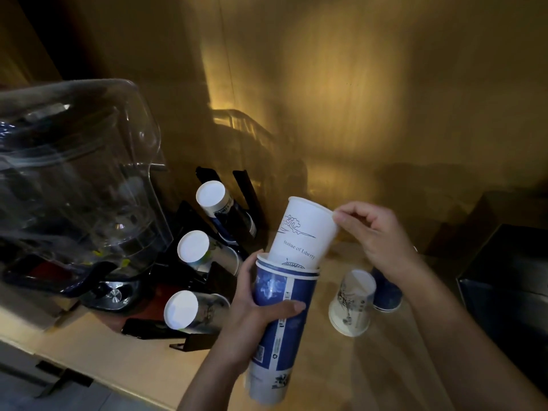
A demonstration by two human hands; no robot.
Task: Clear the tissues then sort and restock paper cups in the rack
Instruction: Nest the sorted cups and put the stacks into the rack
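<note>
Both hands work over a light wooden counter (154,360) in dim, yellowish light. The left hand (252,318) wraps around a tall nested stack of blue cups (281,321), thumb across its front, fingers hidden behind it; the stack leans slightly and its lower end is blurred near the counter edge. The right hand (376,232) pinches the rim of a white cup (302,232) with its thumb and fingertips; that cup sits partly inside the mouth of the blue stack, tilted to the right, its lower part hidden within. A line drawing and the words "Statue of Liberty" show on its side. Left of the hands, a black rack (231,209) holds three rows of cups lying on their sides, white bottoms facing the camera; most of each row is lost in shadow. On the counter to the right, a white upside-down cup (353,304) stands just beside a blue upside-down cup (387,292), which the right forearm partly covers. A clear blender jar (77,179) fills the left, cut off by the frame edge. A dark box (510,286) at the right is too dim to make out.
</note>
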